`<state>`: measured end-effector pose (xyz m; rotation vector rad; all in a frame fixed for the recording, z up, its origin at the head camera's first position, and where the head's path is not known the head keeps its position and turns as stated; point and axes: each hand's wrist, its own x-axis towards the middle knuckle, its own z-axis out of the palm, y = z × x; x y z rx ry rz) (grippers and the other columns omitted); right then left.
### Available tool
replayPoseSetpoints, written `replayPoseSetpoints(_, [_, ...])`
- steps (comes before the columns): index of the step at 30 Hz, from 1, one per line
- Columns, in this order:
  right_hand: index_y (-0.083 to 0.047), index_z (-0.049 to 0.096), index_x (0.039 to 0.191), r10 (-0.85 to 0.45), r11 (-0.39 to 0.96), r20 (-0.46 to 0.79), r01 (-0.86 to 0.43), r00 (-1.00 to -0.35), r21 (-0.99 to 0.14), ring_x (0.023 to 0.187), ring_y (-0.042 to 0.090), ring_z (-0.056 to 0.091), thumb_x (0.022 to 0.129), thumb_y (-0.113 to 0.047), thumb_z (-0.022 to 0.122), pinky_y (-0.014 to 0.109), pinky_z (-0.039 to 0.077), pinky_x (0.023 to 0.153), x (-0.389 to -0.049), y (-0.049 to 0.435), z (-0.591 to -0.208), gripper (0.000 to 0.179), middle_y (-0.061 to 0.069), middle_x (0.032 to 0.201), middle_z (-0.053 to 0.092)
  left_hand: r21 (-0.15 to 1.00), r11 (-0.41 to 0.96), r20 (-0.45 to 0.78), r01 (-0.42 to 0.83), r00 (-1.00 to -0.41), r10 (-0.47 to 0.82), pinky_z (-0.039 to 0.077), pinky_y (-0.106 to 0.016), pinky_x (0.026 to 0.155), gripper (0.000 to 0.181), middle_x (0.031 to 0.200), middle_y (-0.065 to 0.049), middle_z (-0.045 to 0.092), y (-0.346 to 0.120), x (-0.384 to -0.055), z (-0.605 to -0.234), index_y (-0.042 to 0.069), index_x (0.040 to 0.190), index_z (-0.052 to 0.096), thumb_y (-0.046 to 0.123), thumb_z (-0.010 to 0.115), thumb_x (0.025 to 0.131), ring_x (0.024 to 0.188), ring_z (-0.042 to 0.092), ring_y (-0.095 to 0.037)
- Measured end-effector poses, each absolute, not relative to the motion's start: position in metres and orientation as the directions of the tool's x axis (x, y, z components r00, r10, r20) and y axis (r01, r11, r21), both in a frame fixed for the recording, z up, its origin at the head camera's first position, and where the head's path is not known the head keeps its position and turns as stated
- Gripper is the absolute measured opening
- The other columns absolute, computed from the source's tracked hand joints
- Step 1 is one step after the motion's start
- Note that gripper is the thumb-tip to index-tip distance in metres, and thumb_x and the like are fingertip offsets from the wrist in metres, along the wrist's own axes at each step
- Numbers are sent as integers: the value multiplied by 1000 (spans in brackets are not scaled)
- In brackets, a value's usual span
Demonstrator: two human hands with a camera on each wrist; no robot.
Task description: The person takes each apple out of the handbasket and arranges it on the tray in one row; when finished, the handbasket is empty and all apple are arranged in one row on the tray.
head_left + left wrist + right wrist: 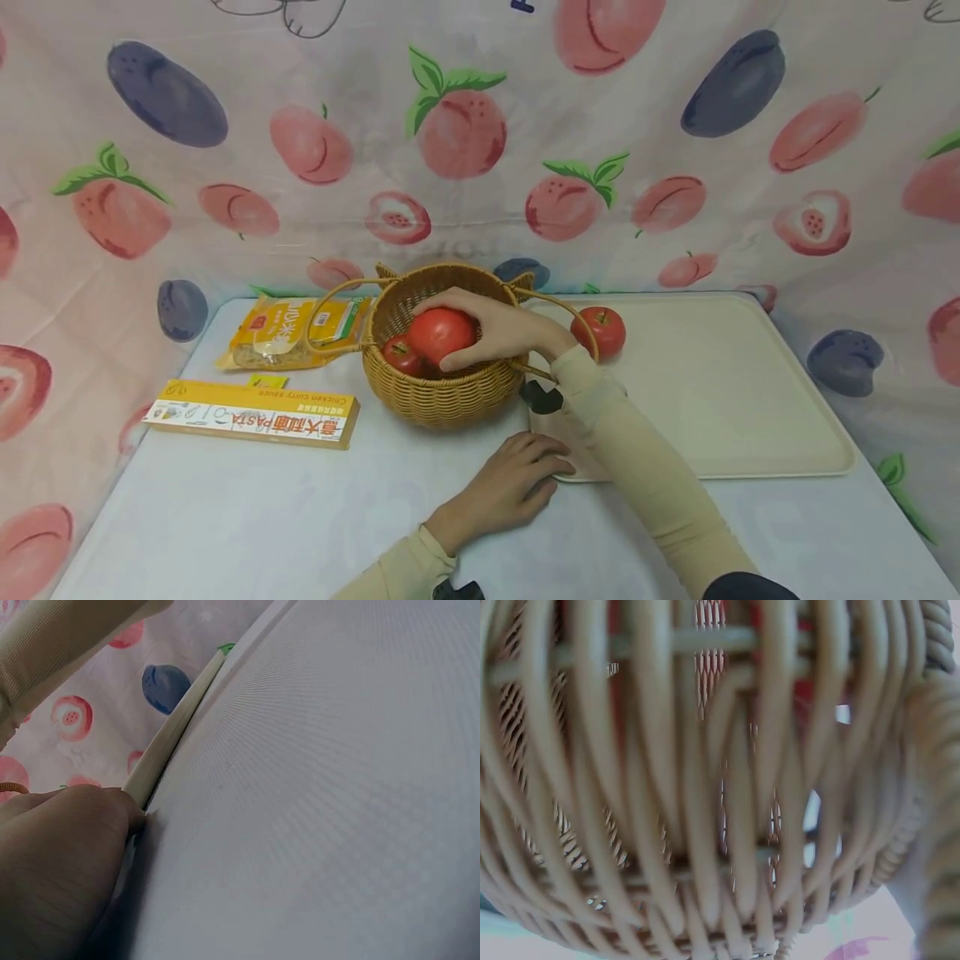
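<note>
One red apple is held in the right hand, inside the mouth of a wicker basket. Grip: thumb on the near side, fingers bent over the top, the span wide around the fruit. A second apple sits in the basket, just left of the held one. The right wrist view is filled by the weave, with red showing through the gaps.

The basket stands toward the table's far edge, left of a cream tray. Its right handle loops over the tray's far left corner and crosses in front of a third apple lying there. The right sleeve passes above the tray's left part and hides some of it.

The left hand touches the tray's near left corner; whether it pinches the rim cannot be told.

Writing is found on a carton at the table's left edge: "Chicken curry sauce" and "PASTA", beside Chinese characters, all upside down to the camera. Behind it, by the table's far left corner, lies a yellow bag bearing a barcode and small characters not clearly legible; the basket's left handle overlaps it.
</note>
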<state>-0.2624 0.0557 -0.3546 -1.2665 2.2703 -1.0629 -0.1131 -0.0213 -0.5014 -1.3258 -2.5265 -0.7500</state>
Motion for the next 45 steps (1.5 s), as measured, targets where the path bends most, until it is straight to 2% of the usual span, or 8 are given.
replayPoseSetpoints(7, [-33, 44, 133, -781, 295, 97, -502, -617, -813, 117, 15, 48, 76, -27, 78, 40, 48, 94, -254, 67, -354, 66, -11, 136, 41, 358, 470, 384, 807, -586, 713, 34, -32, 110, 25, 128, 6, 54, -19, -112, -503, 25, 116, 61, 21, 55, 92, 123, 45, -11])
replayPoseSetpoints(10, [-34, 44, 132, -772, 265, 137, -511, -621, -818, 117, 14, 48, 77, -27, 78, 39, 49, 94, -252, 71, -355, 66, -11, 135, 42, 361, 472, 383, 804, -589, 712, 34, -32, 110, 25, 128, 6, 54, -19, -113, -504, 26, 115, 61, 21, 55, 91, 124, 45, -11])
replayPoseSetpoints(20, [-16, 39, 139, -745, 214, 225, -544, -629, -811, 122, 18, 44, 77, -17, 77, 40, 47, 98, -232, 70, -333, 72, 0, 140, 36, 340, 488, 402, 804, -593, 697, 34, -31, 110, 25, 127, 7, 54, -23, -115, -506, 25, 114, 61, 21, 56, 90, 124, 45, -11])
replayPoseSetpoints(28, [-25, 47, 134, -689, 268, 266, -578, -674, -771, 119, 15, 42, 77, -20, 77, 43, 47, 97, -224, 79, -338, 65, 0, 134, 32, 343, 479, 412, 808, -588, 696, 35, -32, 109, 25, 127, 5, 55, -24, -116, -506, 25, 115, 61, 20, 56, 91, 123, 46, -12])
replayPoseSetpoints(35, [-14, 41, 137, -601, 104, 385, -546, -701, -832, 134, 18, 33, 77, -5, 75, 46, 45, 101, -213, 88, -348, 69, 6, 145, 31, 353, 493, 395, 796, -604, 693, 34, -32, 111, 25, 118, 8, 56, -24, -115, -505, 26, 115, 61, 22, 56, 91, 119, 47, -12])
replayPoseSetpoints(39, [-7, 37, 137, -540, 21, 432, -524, -723, -852, 135, 20, 37, 76, 3, 73, 43, 45, 103, -205, 90, -354, 72, 9, 147, 31, 299, 505, 412, 810, -587, 697, 38, -33, 107, 23, 113, 6, 58, -25, -113, -506, 24, 113, 63, 24, 58, 90, 117, 49, -15])
replayPoseSetpoints(45, [-3, 33, 138, -495, 44, 492, -586, -717, -809, 128, 26, 42, 72, 6, 75, 42, 46, 102, -199, 92, -356, 78, 16, 144, 27, 243, 521, 430, 818, -572, 698, 40, -33, 105, 17, 110, 4, 60, -24, -112, -505, 22, 105, 65, 26, 57, 91, 117, 50, -17])
